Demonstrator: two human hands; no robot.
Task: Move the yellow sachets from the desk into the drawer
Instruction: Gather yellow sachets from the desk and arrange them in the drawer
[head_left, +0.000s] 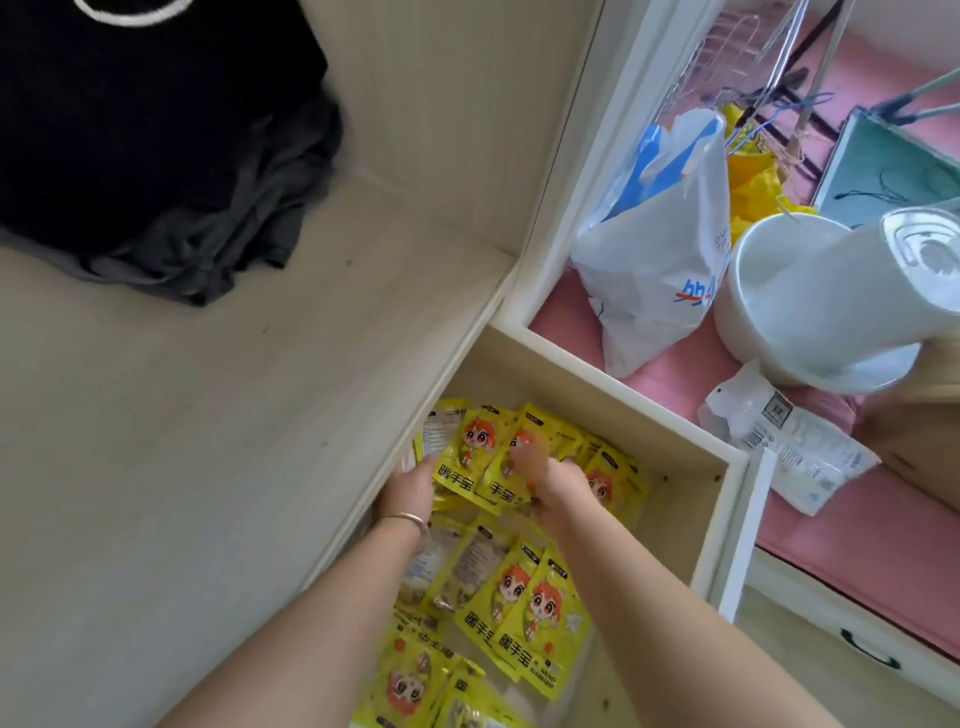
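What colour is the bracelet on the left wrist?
Silver, seen in the head view: a thin bracelet on the left wrist.

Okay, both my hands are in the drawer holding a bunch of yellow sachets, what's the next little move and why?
Probably lower the bunch and let go. Both the left hand and right hand hold the yellow sachets over the open drawer, just above others already lying inside, so releasing should drop them there.
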